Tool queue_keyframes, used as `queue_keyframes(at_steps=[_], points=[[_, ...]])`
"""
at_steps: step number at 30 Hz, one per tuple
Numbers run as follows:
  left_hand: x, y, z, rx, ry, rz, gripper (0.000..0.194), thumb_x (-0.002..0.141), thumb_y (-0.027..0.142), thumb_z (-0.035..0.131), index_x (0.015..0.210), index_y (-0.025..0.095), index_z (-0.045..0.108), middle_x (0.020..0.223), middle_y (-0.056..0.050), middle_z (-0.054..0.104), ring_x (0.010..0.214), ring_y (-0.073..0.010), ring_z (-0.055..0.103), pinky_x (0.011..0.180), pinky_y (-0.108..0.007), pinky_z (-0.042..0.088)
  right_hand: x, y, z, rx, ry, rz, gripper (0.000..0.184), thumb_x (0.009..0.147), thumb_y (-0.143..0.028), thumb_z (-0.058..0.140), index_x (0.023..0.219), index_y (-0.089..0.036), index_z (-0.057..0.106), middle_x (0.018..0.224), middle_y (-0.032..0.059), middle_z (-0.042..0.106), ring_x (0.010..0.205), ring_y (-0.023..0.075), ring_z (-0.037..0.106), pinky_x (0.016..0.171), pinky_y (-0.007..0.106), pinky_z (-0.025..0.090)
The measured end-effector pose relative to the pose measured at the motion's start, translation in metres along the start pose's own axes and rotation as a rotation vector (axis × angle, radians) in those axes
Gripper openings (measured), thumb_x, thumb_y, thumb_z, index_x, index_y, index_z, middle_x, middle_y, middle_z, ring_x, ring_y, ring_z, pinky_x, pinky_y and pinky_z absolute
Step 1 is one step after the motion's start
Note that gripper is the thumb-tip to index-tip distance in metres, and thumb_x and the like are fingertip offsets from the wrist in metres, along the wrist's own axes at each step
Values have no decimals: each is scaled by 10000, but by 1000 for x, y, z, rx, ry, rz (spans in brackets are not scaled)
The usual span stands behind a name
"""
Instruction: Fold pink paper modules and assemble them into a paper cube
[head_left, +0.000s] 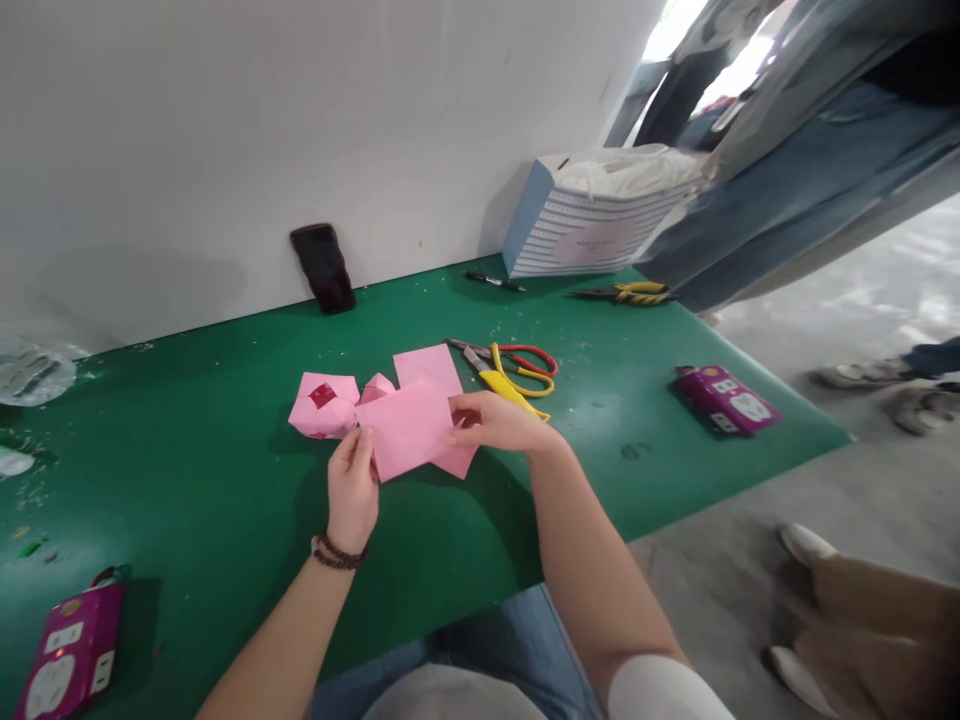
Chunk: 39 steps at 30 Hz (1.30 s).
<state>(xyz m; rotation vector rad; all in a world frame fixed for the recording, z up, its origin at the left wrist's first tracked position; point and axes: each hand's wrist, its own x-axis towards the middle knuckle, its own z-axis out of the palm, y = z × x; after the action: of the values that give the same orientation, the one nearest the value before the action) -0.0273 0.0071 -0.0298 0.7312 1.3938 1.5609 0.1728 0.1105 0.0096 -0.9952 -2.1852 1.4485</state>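
Between my two hands is a sheet of pink paper, raised a little off the table and slightly tilted. My left hand pinches its lower left corner, and my right hand grips its right edge. Another pink sheet shows behind and below it on the table. A folded pink paper box shape with a dark red patch on top lies left of the sheets, beside a smaller folded pink piece. Scissors with yellow and red handles rest just beyond my right hand.
A dark phone leans against the wall. Toward the back right are a pen, yellow-handled pliers and a striped box. Purple devices lie at the right and near left of the green table. People stand at the right.
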Motion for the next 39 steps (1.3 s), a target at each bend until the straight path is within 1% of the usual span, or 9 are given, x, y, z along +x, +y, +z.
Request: queue_keyframes(at_steps=[4,9,11,14,16,23,29,35,39], points=[[0,7,2,1,-105,13,484,803,510,683,1150,176,629,1127,-119,707,1076,-266,666,867,-362,557,0,-2,5,0,7,3,171,783,-354,677,745,-193,631,680,-25,634,635,135,569,584,246,452],[-3,8,-10,206,-134,114,681,656,318,846,1254,183,552,1220,-143,675,1141,-298,650,891,-393,574,-12,-2,14,-7,65,5,211,797,-293,666,990,-206,658,706,-24,684,617,137,624,619,254,499],[-5,8,-17,247,-146,109,741,671,302,836,1326,188,508,1221,-153,672,1107,-292,672,879,-395,586,-22,4,14,-103,279,46,235,818,-271,643,1045,-216,662,848,17,725,738,163,665,702,281,524],[-8,5,-26,286,-155,107,814,699,302,816,1411,193,436,1192,-161,683,1028,-279,707,850,-394,602,-39,21,8,-325,728,182,232,846,-246,599,1059,-181,663,1092,123,695,1009,256,633,897,414,490],[-9,3,-28,296,-164,109,802,719,319,800,1418,188,430,1170,-161,693,1012,-279,713,844,-394,605,-46,35,4,-401,838,251,226,829,-243,620,1033,-155,665,1114,167,670,1078,314,588,951,495,444],[-10,-2,-29,507,-151,211,466,810,382,688,1193,142,574,1062,-137,735,940,-249,730,791,-356,606,-42,59,6,-466,845,293,277,730,-219,703,1005,-195,683,1051,136,656,1016,321,604,884,471,478],[-9,-5,-31,640,-115,308,280,840,387,642,1019,171,651,953,-79,752,873,-224,718,797,-331,574,-44,52,5,-354,899,303,334,815,-212,505,1116,-162,642,992,136,700,905,285,647,840,440,490],[-5,-14,-34,696,-105,358,276,848,388,621,1027,177,622,948,-70,739,835,-206,718,762,-306,576,-94,35,15,-131,772,316,340,866,-303,385,1057,-179,639,657,20,678,523,175,585,500,281,464],[-5,-17,-35,700,-101,370,294,841,383,626,1046,174,609,962,-78,733,855,-211,722,771,-310,584,-130,27,25,-22,604,296,318,781,-459,628,957,-193,645,754,26,690,627,176,620,566,277,491]])
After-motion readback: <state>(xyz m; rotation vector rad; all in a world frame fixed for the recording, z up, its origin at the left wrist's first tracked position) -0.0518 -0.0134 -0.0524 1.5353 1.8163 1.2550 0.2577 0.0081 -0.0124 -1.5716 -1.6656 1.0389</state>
